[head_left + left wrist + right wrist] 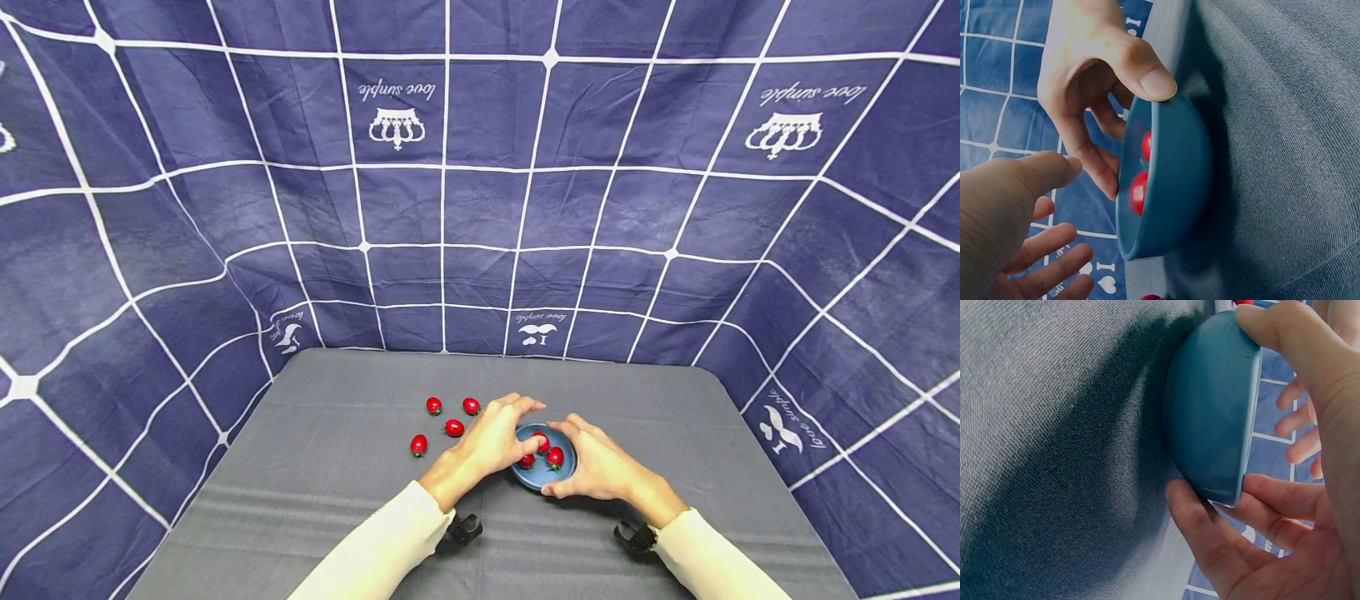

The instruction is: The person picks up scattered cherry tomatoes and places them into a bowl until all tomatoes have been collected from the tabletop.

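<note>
My right hand (600,461) grips a small blue bowl (1213,412) by opposite sides of its rim, the thumb at one side and the fingers at the other. Inside the bowl, cherry tomatoes (555,457) with green stems show; one in the left wrist view looks blurred. Over the bowl's left side hovers my left hand (1029,231), its fingers spread and apart, with nothing visible between them. In the head view its thumb partly covers the tomatoes. Whether the bowl touches the cloth, I cannot tell.
Several more cherry tomatoes (453,427) lie loose on the grey cloth-covered table (337,492), left of the bowl. Behind and beside the table hangs a blue cloth (480,208) with white grid lines. Black straps (636,538) sit at both wrists.
</note>
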Action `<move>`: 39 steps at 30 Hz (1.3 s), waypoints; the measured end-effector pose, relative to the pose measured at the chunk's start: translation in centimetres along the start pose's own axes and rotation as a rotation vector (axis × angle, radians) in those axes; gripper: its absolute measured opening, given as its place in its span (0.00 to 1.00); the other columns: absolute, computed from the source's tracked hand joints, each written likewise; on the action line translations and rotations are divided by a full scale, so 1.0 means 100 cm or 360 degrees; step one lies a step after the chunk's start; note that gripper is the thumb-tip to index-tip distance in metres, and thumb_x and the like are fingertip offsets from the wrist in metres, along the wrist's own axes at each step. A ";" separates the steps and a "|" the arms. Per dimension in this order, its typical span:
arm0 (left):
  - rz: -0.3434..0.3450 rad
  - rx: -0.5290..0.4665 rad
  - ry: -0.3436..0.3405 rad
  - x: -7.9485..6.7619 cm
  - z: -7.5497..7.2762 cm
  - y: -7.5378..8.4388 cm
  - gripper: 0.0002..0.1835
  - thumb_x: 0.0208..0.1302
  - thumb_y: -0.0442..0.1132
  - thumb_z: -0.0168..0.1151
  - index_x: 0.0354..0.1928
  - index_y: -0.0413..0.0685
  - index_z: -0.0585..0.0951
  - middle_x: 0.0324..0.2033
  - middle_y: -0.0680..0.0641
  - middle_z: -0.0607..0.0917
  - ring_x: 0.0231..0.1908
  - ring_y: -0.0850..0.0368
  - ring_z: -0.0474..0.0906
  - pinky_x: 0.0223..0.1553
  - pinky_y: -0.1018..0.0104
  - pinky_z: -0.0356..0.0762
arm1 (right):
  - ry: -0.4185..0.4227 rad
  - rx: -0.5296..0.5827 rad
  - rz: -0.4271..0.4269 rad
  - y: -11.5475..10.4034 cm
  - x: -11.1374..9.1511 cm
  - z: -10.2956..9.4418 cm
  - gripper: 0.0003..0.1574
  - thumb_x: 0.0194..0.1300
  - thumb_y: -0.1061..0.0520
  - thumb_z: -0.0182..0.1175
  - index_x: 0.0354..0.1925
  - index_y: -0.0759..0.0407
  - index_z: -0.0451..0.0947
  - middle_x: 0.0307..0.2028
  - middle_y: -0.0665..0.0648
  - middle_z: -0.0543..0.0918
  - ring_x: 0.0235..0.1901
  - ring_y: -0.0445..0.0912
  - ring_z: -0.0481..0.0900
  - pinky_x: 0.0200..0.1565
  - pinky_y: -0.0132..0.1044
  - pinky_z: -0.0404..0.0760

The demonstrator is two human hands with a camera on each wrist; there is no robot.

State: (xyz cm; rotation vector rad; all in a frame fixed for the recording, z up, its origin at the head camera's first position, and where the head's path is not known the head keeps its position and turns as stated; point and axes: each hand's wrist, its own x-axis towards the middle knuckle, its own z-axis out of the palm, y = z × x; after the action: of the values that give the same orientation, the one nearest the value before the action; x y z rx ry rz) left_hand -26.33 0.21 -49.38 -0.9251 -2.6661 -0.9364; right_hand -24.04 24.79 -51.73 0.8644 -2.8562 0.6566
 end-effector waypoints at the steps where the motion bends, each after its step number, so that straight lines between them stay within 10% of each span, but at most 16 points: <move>1: -0.0001 0.0004 -0.0001 0.000 0.000 0.000 0.28 0.71 0.43 0.85 0.70 0.49 0.90 0.61 0.44 0.94 0.55 0.44 0.94 0.59 0.56 0.94 | 0.0000 -0.0002 0.0000 0.000 0.000 0.000 0.65 0.48 0.31 0.94 0.72 0.66 0.83 0.53 0.52 0.86 0.49 0.45 0.90 0.54 0.40 0.92; 39: -0.0101 0.0048 0.0098 -0.045 -0.032 -0.034 0.27 0.69 0.46 0.86 0.68 0.54 0.91 0.59 0.45 0.94 0.57 0.46 0.93 0.59 0.48 0.94 | -0.0012 0.0030 0.0046 -0.003 -0.001 -0.001 0.65 0.47 0.32 0.94 0.73 0.65 0.83 0.52 0.50 0.86 0.50 0.45 0.89 0.56 0.39 0.92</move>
State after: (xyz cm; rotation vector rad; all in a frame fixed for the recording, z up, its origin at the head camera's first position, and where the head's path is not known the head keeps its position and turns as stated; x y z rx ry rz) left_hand -24.99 -6.08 -50.16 -0.7967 -2.6639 -0.9201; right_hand -23.83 24.63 -51.55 0.8318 -2.8789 0.6860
